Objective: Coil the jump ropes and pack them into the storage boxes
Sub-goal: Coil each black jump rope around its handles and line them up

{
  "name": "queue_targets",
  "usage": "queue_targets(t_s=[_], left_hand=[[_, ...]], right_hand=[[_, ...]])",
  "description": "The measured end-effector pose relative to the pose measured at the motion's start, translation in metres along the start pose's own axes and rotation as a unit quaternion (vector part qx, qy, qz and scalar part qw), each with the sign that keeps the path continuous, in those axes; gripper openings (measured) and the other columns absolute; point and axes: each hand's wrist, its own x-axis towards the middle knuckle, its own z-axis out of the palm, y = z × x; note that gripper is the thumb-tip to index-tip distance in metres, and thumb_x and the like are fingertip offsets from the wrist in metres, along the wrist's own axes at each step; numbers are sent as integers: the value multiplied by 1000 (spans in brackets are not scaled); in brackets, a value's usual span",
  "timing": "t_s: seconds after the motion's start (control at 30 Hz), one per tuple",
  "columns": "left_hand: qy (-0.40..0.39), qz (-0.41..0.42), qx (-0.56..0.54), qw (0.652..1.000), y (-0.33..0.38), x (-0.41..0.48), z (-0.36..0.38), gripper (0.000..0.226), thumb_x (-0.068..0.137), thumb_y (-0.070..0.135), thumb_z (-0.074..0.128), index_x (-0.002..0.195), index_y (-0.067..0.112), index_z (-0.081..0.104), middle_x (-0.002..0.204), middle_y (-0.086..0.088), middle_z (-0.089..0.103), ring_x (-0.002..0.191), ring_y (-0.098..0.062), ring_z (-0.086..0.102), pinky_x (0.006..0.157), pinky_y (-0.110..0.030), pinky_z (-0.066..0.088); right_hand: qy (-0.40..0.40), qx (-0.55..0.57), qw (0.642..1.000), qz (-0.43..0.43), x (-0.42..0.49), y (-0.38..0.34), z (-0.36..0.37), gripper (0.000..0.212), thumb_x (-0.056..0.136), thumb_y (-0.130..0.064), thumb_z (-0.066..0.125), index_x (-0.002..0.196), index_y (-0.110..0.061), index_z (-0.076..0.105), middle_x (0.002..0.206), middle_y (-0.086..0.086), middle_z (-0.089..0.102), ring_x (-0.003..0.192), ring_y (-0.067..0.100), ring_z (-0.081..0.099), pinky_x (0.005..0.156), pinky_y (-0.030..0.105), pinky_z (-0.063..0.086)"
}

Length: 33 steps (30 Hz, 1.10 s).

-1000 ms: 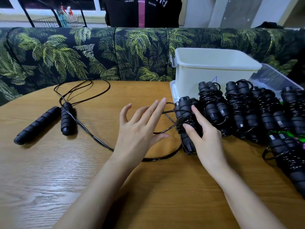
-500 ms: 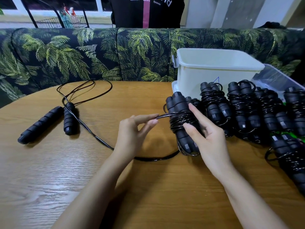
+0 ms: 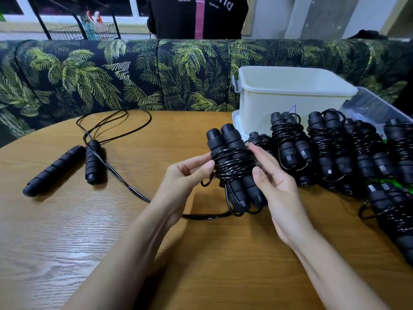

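A coiled black jump rope (image 3: 232, 162), two handles side by side with cord wound round their middle, is lifted above the wooden table (image 3: 89, 231). My right hand (image 3: 274, 184) holds the bundle from the right, fingers behind it and thumb in front. My left hand (image 3: 187, 173) pinches the cord wraps on the bundle's left side. Several coiled ropes (image 3: 330, 148) lie in a row at the right. One uncoiled rope (image 3: 89, 159) lies at the left, its cord trailing towards me. A white storage box (image 3: 290, 95) stands behind the row.
A clear plastic box (image 3: 377, 106) sits at the far right behind the coiled ropes. A palm-print sofa back (image 3: 111, 72) runs along the table's far edge, with a person in a black shirt (image 3: 196, 16) standing behind it.
The bundle rose off the table and now stands more upright between both hands. My left hand went from open above the table to pinching the cord at the bundle's left side.
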Motion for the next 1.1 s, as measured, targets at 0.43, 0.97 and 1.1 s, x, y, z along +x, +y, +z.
queue_targets(t_s=[0.43, 0.97, 1.1], left_hand=[[72, 50, 34, 996, -7, -12, 26, 21, 88, 13, 70, 108, 15, 74, 79, 6, 75, 76, -2, 65, 70, -14, 50], [136, 432, 492, 743, -12, 3, -3, 28, 94, 33, 61, 83, 7, 64, 88, 0, 69, 80, -13, 58, 80, -28, 43], [115, 353, 341, 864, -4, -1, 0, 33, 92, 28, 67, 71, 11, 48, 64, -1, 51, 62, -11, 54, 62, -20, 41]], right_hand=[[74, -541, 826, -141, -7, 8, 21, 85, 77, -49, 70, 150, -35, 28, 157, 0, 29, 131, 27, 45, 77, 38, 56], [85, -517, 837, -157, -3, 11, 12, 58, 71, -42, 82, 119, -30, 53, 150, -7, 47, 109, 25, 65, 71, 37, 56], [49, -507, 842, -178, -5, 12, 10, 58, 71, -40, 83, 121, -29, 56, 149, -8, 47, 110, 22, 65, 74, 38, 58]])
